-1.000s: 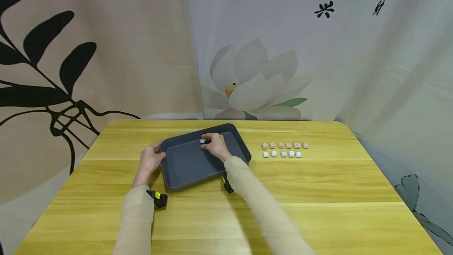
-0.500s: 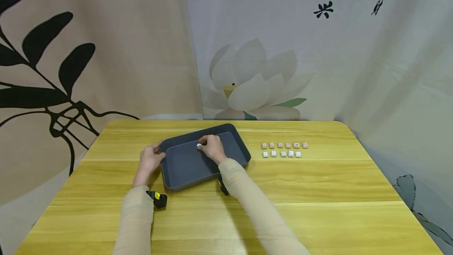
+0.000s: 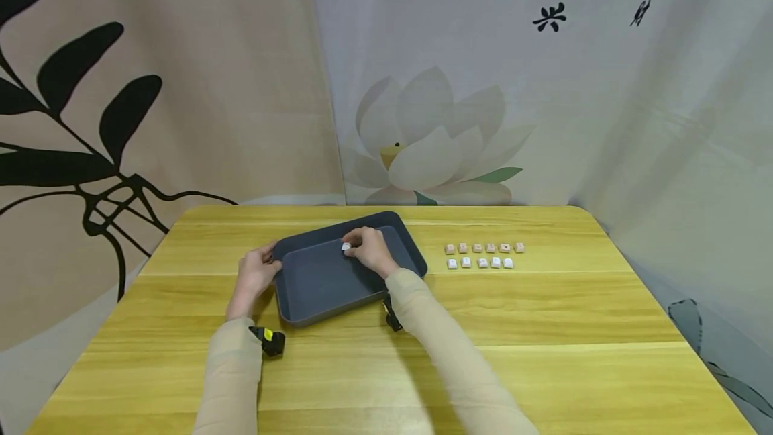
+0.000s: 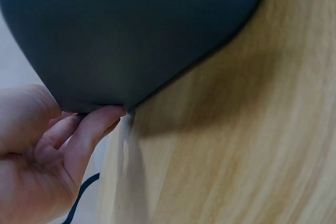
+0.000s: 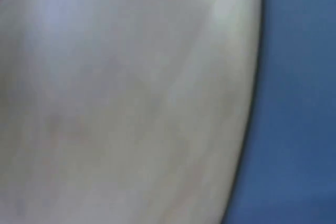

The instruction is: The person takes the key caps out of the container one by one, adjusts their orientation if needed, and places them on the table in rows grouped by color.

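Note:
A dark grey rectangular tray lies at an angle on the table. My left hand grips its left rim, with the thumb on the near side. In the left wrist view, the fingers of that hand hold the tray's edge. Over the tray's interior, my right hand pinches a small white keycap between thumb and fingertips. Whether the keycap touches the tray floor I cannot tell. The right wrist view is blurred and shows neither fingers nor keycap.
Right of the tray, two rows of small keycaps stand on the wooden table: pinkish ones behind, white ones in front. A printed curtain hangs behind the table's far edge.
My right hand shifts slightly left and then back right over the tray, and the keycap turns in its fingertips. The left hand and tray stay in place.

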Demonstrator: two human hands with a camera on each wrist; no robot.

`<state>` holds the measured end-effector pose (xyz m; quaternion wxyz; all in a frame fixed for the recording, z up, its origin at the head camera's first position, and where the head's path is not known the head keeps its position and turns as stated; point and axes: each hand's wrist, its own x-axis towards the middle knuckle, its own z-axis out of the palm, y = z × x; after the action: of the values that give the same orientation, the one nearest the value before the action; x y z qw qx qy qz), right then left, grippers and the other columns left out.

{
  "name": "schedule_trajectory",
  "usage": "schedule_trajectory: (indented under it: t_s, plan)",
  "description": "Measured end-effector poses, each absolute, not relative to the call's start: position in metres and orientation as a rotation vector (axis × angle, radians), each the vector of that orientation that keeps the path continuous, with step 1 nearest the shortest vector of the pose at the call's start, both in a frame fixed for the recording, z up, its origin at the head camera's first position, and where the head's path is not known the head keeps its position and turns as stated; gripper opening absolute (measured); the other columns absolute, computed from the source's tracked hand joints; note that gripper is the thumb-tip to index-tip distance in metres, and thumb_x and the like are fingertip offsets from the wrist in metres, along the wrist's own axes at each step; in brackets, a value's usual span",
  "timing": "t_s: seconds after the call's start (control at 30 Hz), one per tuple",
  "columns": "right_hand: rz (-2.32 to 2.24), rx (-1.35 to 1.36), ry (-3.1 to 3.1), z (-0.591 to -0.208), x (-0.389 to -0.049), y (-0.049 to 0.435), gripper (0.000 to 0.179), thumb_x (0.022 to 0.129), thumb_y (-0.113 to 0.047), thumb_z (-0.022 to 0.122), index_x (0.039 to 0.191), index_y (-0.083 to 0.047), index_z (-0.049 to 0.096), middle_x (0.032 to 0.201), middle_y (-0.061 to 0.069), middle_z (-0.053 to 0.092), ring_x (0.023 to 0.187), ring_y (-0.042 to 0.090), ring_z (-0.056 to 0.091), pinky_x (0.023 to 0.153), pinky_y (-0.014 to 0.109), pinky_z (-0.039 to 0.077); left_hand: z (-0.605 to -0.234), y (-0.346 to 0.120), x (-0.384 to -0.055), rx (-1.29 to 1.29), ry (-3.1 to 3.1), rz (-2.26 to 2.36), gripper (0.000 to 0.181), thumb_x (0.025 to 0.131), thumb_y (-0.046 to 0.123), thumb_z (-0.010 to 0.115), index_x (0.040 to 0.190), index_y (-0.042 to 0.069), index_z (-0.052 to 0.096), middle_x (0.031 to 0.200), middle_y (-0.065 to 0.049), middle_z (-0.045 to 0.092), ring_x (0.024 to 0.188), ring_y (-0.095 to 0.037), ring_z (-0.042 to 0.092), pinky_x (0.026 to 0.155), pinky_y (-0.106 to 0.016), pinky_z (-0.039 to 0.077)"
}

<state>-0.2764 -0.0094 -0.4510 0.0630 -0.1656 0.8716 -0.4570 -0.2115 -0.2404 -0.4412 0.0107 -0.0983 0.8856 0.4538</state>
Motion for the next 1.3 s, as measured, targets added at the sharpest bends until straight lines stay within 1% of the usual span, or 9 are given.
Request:
schedule_trajectory:
  t_s: [0.17,0.33,0.47,0.63,0.87,1.0,1.13,1.2,1.3]
  plan:
    - [-1.418,-0.543,2.590,-0.448,-0.278,0.000,0.027,0.084,0.000,0.067,0.111,-0.003,0.070,0.110,0.013,0.062,0.097,0.024,0.066,0.075,0.024,0.057,-0.442,-0.241,-0.211,-0.313,2.765,1.416,0.057,0.093,-0.001,0.046,0.147,0.002,0.031,0.141,-0.031,0.042,0.111,-0.037,0.059,0.054,-0.019,0.050]
    - [-1.396,-0.585,2.578,-0.446,-0.277,0.009,0.025,0.084,-0.003,0.069,0.108,-0.004,0.072,0.109,0.011,0.061,0.098,0.024,0.067,0.071,0.023,0.057,-0.443,-0.241,-0.212,-0.316,2.791,1.393,0.056,0.093,-0.001,0.047,0.147,0.002,0.032,0.141,-0.031,0.042,0.106,-0.034,0.060,0.053,-0.019,0.048]
    - [-1.406,-0.632,2.565,-0.443,-0.275,0.016,0.025,0.084,-0.008,0.069,0.109,-0.004,0.071,0.112,0.010,0.064,0.100,0.024,0.066,0.074,0.024,0.057,-0.443,-0.242,-0.212,-0.328,2.787,1.394,0.056,0.093,0.000,0.047,0.147,0.003,0.032,0.141,-0.030,0.042,0.109,-0.035,0.059,0.053,-0.020,0.048]
    - [-1.464,-0.707,2.522,-0.440,-0.272,0.028,0.029,0.086,-0.008,0.067,0.115,-0.004,0.068,0.114,0.010,0.069,0.100,0.023,0.067,0.081,0.027,0.057,-0.444,-0.242,-0.212,-0.333,2.787,1.396,0.056,0.093,-0.001,0.047,0.147,0.003,0.032,0.141,-0.030,0.042,0.109,-0.036,0.059,0.053,-0.019,0.047]
    - [-1.546,-0.764,2.440,-0.438,-0.270,0.054,0.034,0.087,-0.007,0.066,0.120,-0.001,0.065,0.118,0.014,0.068,0.102,0.025,0.067,0.084,0.026,0.057,-0.444,-0.242,-0.212,-0.325,2.786,1.395,0.057,0.092,-0.001,0.047,0.147,0.003,0.033,0.140,-0.030,0.044,0.109,-0.035,0.059,0.053,-0.020,0.047]
    - [-1.624,-0.723,2.369,-0.436,-0.268,0.074,0.036,0.088,-0.007,0.064,0.123,0.001,0.062,0.120,0.017,0.066,0.106,0.028,0.065,0.087,0.032,0.057,-0.444,-0.242,-0.212,-0.320,2.768,1.410,0.057,0.092,-0.001,0.046,0.147,0.003,0.032,0.140,-0.029,0.043,0.114,-0.037,0.058,0.055,-0.019,0.049]
    - [-1.669,-0.656,2.355,-0.431,-0.264,0.098,0.038,0.089,-0.008,0.063,0.126,0.000,0.060,0.122,0.018,0.065,0.105,0.024,0.066,0.090,0.042,0.056,-0.444,-0.242,-0.211,-0.314,2.764,1.419,0.056,0.093,-0.001,0.046,0.147,0.002,0.032,0.141,-0.029,0.043,0.118,-0.039,0.056,0.056,-0.018,0.050]
    - [-1.677,-0.615,2.368,-0.430,-0.263,0.110,0.039,0.089,-0.009,0.063,0.127,-0.001,0.060,0.122,0.017,0.066,0.104,0.020,0.066,0.091,0.041,0.055,-0.444,-0.241,-0.211,-0.307,2.767,1.415,0.056,0.093,-0.002,0.046,0.147,0.002,0.032,0.140,-0.030,0.043,0.118,-0.039,0.057,0.056,-0.018,0.049]
    - [-1.679,-0.594,2.395,-0.429,-0.260,0.129,0.040,0.089,-0.010,0.063,0.128,-0.001,0.059,0.122,0.017,0.066,0.103,0.019,0.066,0.088,0.035,0.057,-0.444,-0.242,-0.211,-0.308,2.770,1.409,0.057,0.092,-0.002,0.047,0.147,0.002,0.032,0.140,-0.030,0.044,0.116,-0.038,0.057,0.056,-0.017,0.049]
